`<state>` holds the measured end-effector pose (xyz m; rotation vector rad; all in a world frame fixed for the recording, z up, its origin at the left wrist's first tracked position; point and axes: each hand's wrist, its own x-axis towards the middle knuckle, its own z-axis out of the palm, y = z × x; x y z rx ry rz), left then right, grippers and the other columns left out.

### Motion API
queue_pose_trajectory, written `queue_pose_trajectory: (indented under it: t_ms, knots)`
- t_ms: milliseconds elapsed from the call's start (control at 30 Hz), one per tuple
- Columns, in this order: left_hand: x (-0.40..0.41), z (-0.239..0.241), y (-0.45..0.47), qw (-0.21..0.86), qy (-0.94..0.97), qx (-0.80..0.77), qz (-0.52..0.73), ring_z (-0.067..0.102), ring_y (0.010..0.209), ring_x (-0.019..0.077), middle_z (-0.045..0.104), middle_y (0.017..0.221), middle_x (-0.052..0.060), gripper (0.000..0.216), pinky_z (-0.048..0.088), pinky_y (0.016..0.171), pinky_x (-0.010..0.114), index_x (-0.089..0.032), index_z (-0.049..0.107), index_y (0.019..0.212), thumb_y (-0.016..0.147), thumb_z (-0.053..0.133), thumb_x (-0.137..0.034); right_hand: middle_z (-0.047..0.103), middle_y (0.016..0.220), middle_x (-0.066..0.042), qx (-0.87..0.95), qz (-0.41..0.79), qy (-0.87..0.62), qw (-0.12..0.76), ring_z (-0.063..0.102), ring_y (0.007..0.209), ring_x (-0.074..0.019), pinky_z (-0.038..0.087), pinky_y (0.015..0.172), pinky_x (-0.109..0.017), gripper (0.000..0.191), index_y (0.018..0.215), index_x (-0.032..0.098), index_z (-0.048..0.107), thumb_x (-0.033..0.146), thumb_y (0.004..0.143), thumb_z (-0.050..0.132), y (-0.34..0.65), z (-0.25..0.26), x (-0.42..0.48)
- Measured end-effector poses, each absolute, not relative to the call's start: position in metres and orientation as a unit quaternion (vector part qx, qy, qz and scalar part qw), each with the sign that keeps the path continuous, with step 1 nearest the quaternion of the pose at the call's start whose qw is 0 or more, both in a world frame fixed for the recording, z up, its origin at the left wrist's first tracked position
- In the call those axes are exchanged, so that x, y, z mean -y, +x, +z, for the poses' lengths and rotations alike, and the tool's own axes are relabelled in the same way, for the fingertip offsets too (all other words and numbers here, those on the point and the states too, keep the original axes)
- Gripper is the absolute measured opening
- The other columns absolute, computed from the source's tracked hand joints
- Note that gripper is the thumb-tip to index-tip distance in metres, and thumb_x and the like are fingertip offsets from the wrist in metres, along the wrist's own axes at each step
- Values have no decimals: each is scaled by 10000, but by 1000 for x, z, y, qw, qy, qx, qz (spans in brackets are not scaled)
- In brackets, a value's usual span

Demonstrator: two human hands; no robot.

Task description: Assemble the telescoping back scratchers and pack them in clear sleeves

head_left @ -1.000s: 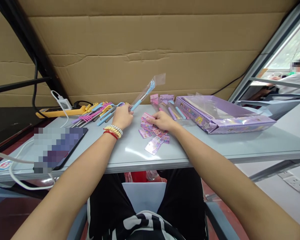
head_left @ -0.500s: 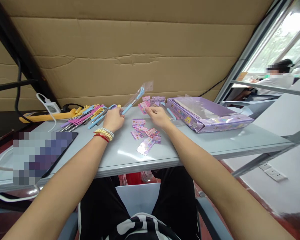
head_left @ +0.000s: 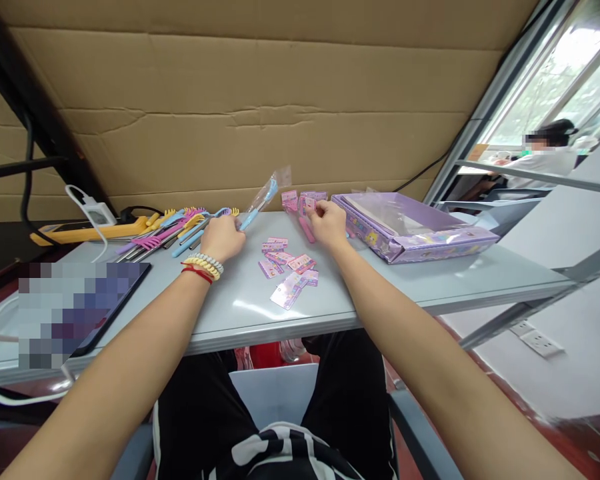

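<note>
Now the right hand [head_left: 330, 225] has been brought away from the loose printed cards [head_left: 276, 257] and set further back, against the bagged pieces with pink headers [head_left: 290, 200] just beside the purple box [head_left: 433, 247]. Its fingers are bent together at a pink card, but whether that card is gripped or only touched cannot be told, since the tips are partly covered by the hand itself. A pink handle [head_left: 307, 230] is now left uncovered near the fingertips.

By the left hand [head_left: 223, 239] the same blue-handled tool [head_left: 250, 219] is held as before: the fingers are closed around its lower end, and it is tilted up to the right over the table [head_left: 250, 313], enclosed in a clear bag [head_left: 283, 176] on whose top no card is seen. The work is thus judged to be shifted from the loose cards to the bagged pieces, with the tool kept in grip. By the left hand, unbagged coloured tools [head_left: 155, 237] are heaped.
</note>
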<state>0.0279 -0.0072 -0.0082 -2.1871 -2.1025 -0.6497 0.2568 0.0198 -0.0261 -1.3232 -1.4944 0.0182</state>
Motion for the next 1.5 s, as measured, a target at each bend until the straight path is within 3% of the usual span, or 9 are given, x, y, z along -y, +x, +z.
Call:
queue_pose_trajectory:
  t_ms: [133, 267, 400, 500, 767, 933, 1033, 1267, 1500]
  knots:
    - [8, -6, 28, 16, -729, 655, -196, 648, 909, 303, 717, 899, 127, 243, 480, 764, 345, -189, 719, 857, 691, 545, -227, 499, 551, 4, 623, 14, -575, 530, 436, 587, -139, 315, 615, -273, 233, 552, 185, 499, 289, 757, 537, 263, -24, -20]
    - [8, -1, 21, -25, -719, 670, -185, 659, 830, 296, 711, 804, 132, 184, 473, 707, 329, -183, 714, 739, 649, 560, -227, 597, 623, -15, 574, 33, -604, 552, 505, 612, -161, 361, 644, -273, 43, 679, 185, 572, 215, 694, 544, 270, -26, -26]
    - [7, 5, 9, -112, -735, 644, -180, 638, 691, 242, 651, 594, 71, 88, 440, 590, 282, -195, 639, 546, 601, 580, -230, 614, 623, -19, 587, 44, -627, 511, 508, 608, -169, 371, 638, -278, 23, 624, 203, 531, 186, 629, 546, 275, -31, -29]
    - [6, 6, 3, -147, -744, 624, -191, 606, 620, 215, 621, 545, 49, 70, 417, 528, 271, -195, 603, 492, 555, 597, -225, 593, 602, -13, 620, 24, -626, 473, 488, 600, -165, 350, 613, -279, 62, 591, 211, 495, 210, 625, 546, 276, -34, -29]
    - [18, 12, 10, -276, -753, 558, -215, 541, 545, 154, 591, 553, 22, 97, 404, 486, 252, -171, 610, 541, 553, 598, -267, 556, 612, 0, 654, 13, -617, 438, 461, 606, -142, 341, 615, -269, 134, 564, 210, 435, 263, 647, 525, 273, -35, -28]
    - [21, 13, 12, -283, -784, 517, -193, 501, 507, 133, 551, 495, 5, 124, 389, 500, 249, -176, 574, 504, 581, 596, -270, 587, 688, -13, 665, 56, -598, 445, 485, 665, -144, 356, 644, -264, 127, 548, 202, 431, 255, 626, 516, 282, -36, -31]
    - [20, 12, 11, -276, -798, 503, -183, 515, 516, 137, 576, 515, 8, 118, 390, 517, 252, -178, 600, 529, 595, 584, -275, 565, 625, 7, 673, 76, -589, 442, 467, 617, -134, 350, 617, -258, 121, 547, 208, 427, 253, 615, 516, 281, -38, -30]
    - [20, 12, 13, -280, -800, 501, -176, 519, 521, 145, 581, 520, 10, 109, 392, 522, 263, -179, 632, 563, 590, 592, -277, 458, 499, 45, 658, 39, -616, 431, 410, 544, -123, 316, 560, -260, 183, 519, 221, 369, 226, 598, 534, 273, -36, -25]
    - [21, 14, 11, -295, -783, 512, -193, 525, 521, 144, 587, 518, 17, 95, 403, 507, 261, -165, 652, 585, 589, 615, -252, 427, 518, 38, 624, 18, -631, 461, 396, 563, -130, 325, 586, -273, 204, 523, 226, 331, 173, 599, 513, 277, -32, -24]
